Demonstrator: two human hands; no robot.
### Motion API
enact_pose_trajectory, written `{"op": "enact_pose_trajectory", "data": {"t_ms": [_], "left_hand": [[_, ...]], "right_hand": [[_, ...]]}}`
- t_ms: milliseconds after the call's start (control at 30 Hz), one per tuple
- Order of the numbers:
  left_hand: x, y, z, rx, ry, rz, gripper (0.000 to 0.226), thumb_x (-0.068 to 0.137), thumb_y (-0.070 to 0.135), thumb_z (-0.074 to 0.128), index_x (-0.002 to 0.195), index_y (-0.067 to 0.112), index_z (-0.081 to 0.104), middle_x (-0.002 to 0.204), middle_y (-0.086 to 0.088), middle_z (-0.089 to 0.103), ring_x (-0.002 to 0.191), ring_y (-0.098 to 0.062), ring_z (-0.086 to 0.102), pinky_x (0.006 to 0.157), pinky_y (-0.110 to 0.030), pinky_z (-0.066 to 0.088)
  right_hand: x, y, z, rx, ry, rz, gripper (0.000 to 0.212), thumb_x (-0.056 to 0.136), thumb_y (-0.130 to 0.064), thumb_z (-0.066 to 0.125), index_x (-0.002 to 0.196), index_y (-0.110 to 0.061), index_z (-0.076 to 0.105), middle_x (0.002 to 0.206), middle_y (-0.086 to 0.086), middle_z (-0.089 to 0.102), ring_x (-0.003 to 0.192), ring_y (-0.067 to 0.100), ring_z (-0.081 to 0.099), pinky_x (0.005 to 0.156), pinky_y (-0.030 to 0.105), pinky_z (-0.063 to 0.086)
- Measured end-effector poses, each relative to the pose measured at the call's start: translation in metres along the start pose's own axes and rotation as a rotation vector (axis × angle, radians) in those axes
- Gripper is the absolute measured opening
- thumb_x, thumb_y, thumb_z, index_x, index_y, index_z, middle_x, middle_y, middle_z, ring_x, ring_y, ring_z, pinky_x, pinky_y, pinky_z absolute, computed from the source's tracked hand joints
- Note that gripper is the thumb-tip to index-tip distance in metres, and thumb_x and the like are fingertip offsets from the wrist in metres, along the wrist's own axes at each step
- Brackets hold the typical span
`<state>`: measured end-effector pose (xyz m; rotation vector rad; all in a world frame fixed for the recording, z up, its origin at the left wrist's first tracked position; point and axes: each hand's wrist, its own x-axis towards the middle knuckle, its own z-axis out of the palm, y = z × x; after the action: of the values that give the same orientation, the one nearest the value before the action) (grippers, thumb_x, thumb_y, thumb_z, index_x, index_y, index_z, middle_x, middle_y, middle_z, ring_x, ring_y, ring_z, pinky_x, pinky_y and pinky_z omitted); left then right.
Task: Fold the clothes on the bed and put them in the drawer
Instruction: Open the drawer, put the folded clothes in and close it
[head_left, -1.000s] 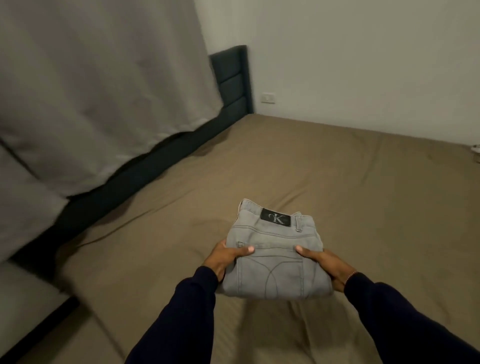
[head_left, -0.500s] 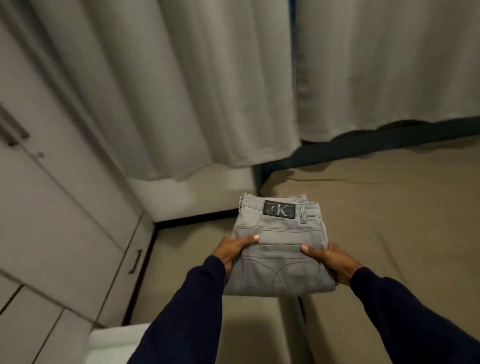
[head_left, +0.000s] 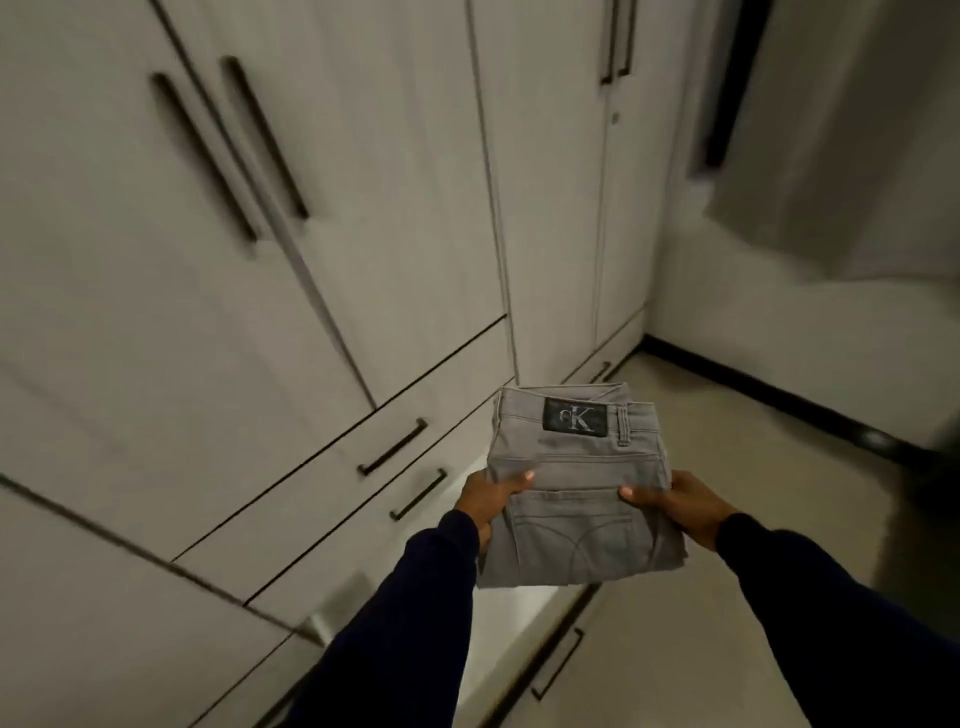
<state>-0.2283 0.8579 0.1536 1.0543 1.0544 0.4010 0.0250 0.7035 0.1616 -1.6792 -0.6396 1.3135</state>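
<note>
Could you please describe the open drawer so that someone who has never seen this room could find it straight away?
Start at the pale built-in wardrobe with tall doors. Beneath the doors sit stacked drawers with dark bar handles. The open drawer is the lowest one, directly below the folded grey jeans. Unlike the two closed drawers above it, its front stands pulled out, showing a pale interior.

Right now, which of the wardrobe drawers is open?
The lowest drawer, directly under the folded jeans, is pulled out; the two drawers above it sit flush and closed.
</note>
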Motion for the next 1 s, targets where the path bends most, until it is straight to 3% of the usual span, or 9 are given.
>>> {"op": "enact_pose_trajectory", "data": {"t_ms": [100, 167, 367, 433, 500, 633, 767, 900, 1000], "left_hand": [[-0.018, -0.033, -0.080, -0.062, 0.150, -0.006, 0.050, 0.077, 0.028, 0.087, 0.121, 0.012, 0.069, 0.112, -0.007, 0.075, 0.104, -0.024, 0.071, 0.083, -0.037, 0.060], [-0.029, -0.058, -0.118, -0.115, 0.262, -0.006, 0.043, 0.082, 0.024, 0.084, 0.120, 0.013, 0.069, 0.115, -0.008, 0.074, 0.105, -0.023, 0.070, 0.087, -0.036, 0.058], [-0.035, -0.142, -0.204, -0.161, 0.432, -0.129, 0.048, 0.082, 0.026, 0.083, 0.126, 0.015, 0.068, 0.116, -0.004, 0.074, 0.109, -0.024, 0.069, 0.093, -0.038, 0.057], [-0.022, -0.180, -0.224, -0.156, 0.437, -0.222, 0.047, 0.072, 0.032, 0.083, 0.116, 0.019, 0.073, 0.109, -0.008, 0.076, 0.105, -0.032, 0.070, 0.094, -0.051, 0.056], [-0.004, -0.223, -0.237, -0.163, 0.473, -0.299, 0.047, 0.064, 0.040, 0.082, 0.107, 0.023, 0.076, 0.103, -0.008, 0.076, 0.101, -0.034, 0.071, 0.090, -0.058, 0.056], [0.039, -0.323, -0.257, -0.128, 0.554, -0.337, 0.034, 0.081, 0.035, 0.078, 0.109, 0.017, 0.076, 0.105, -0.008, 0.076, 0.101, -0.030, 0.071, 0.092, -0.054, 0.057], [0.079, -0.413, -0.262, -0.065, 0.635, -0.344, 0.031, 0.095, 0.025, 0.067, 0.121, 0.008, 0.070, 0.115, -0.006, 0.071, 0.110, -0.027, 0.066, 0.097, -0.044, 0.055], [0.110, -0.484, -0.257, 0.014, 0.776, -0.395, 0.031, 0.096, 0.012, 0.063, 0.125, 0.004, 0.063, 0.117, -0.010, 0.067, 0.111, -0.027, 0.062, 0.090, -0.036, 0.051], [0.129, -0.529, -0.251, 0.072, 0.806, -0.436, 0.032, 0.095, 0.008, 0.060, 0.126, 0.002, 0.062, 0.121, -0.018, 0.067, 0.113, -0.033, 0.062, 0.088, -0.032, 0.049]], "right_hand": [[0.043, -0.007, 0.082, -0.162, -0.163, 0.022, 0.036, 0.077, -0.024, 0.085, 0.109, -0.013, 0.074, 0.103, 0.002, 0.077, 0.094, 0.021, 0.074, 0.079, 0.032, 0.061], [0.065, -0.008, 0.127, -0.228, -0.235, 0.045, 0.034, 0.078, -0.023, 0.085, 0.109, -0.015, 0.073, 0.103, 0.000, 0.077, 0.093, 0.018, 0.073, 0.070, 0.024, 0.060], [0.144, 0.037, 0.229, -0.468, -0.449, 0.100, 0.052, 0.073, -0.030, 0.090, 0.117, -0.013, 0.070, 0.112, 0.004, 0.075, 0.104, 0.025, 0.070, 0.091, 0.041, 0.059], [0.169, 0.067, 0.252, -0.505, -0.477, 0.106, 0.042, 0.078, -0.022, 0.085, 0.116, -0.010, 0.070, 0.113, 0.007, 0.074, 0.102, 0.023, 0.069, 0.084, 0.034, 0.059], [0.200, 0.106, 0.270, -0.537, -0.504, 0.112, 0.034, 0.081, -0.019, 0.083, 0.112, -0.011, 0.073, 0.113, 0.009, 0.074, 0.100, 0.021, 0.070, 0.087, 0.036, 0.059], [0.256, 0.203, 0.297, -0.584, -0.584, 0.129, 0.023, 0.083, -0.021, 0.082, 0.103, -0.023, 0.072, 0.111, 0.005, 0.073, 0.101, 0.021, 0.068, 0.094, 0.043, 0.056], [0.305, 0.295, 0.315, -0.620, -0.605, 0.153, 0.040, 0.079, -0.027, 0.085, 0.116, -0.015, 0.072, 0.115, 0.006, 0.073, 0.105, 0.023, 0.068, 0.098, 0.047, 0.054], [0.336, 0.385, 0.328, -0.643, -0.620, 0.185, 0.093, 0.053, -0.066, 0.088, 0.127, -0.013, 0.068, 0.123, 0.007, 0.070, 0.113, 0.029, 0.065, 0.100, 0.049, 0.052], [0.346, 0.431, 0.336, -0.696, -0.596, 0.211, 0.067, 0.074, -0.044, 0.085, 0.130, -0.012, 0.066, 0.128, 0.009, 0.067, 0.117, 0.030, 0.062, 0.103, 0.049, 0.050]]}}
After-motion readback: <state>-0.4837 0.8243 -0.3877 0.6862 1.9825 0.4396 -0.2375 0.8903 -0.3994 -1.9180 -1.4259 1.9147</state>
